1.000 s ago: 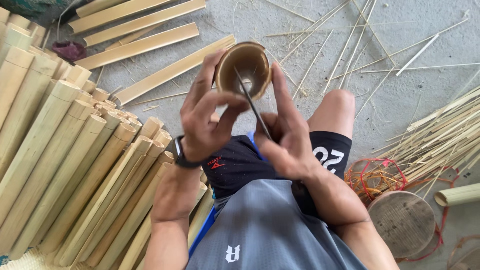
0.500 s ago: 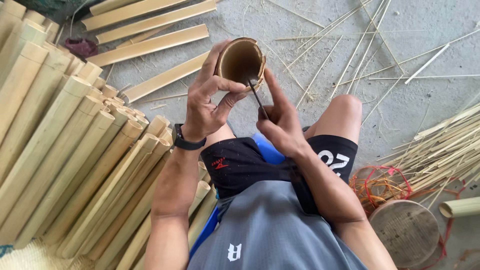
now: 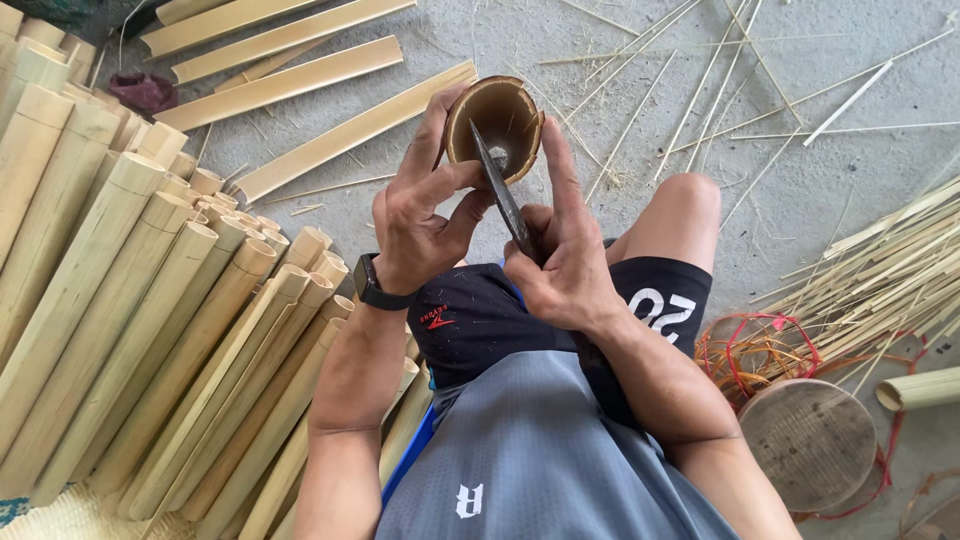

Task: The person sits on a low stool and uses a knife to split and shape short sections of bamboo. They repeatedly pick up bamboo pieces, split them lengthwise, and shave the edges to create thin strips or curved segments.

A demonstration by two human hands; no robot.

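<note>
A short hollow bamboo tube [image 3: 497, 118] is held upright in front of me, its open brown end facing the camera. My left hand [image 3: 420, 215] wraps around its left side, thumb pressed near the rim. My right hand [image 3: 565, 260] grips the handle of a dark knife [image 3: 497, 185], index finger stretched along the tube's right edge. The blade tip lies across the tube's open end, on its inner wall. A black watch sits on my left wrist.
A pile of round bamboo poles [image 3: 150, 300] lies at my left. Flat split bamboo slats [image 3: 290, 75] rest on the concrete floor beyond. Thin bamboo strips [image 3: 890, 270] are scattered and bundled at right. A round wooden stool [image 3: 810, 440] with red cord stands beside my right knee.
Both hands have stayed on the tube and knife. The blade has shifted slightly within the tube's open end, and the tube has turned a little.
</note>
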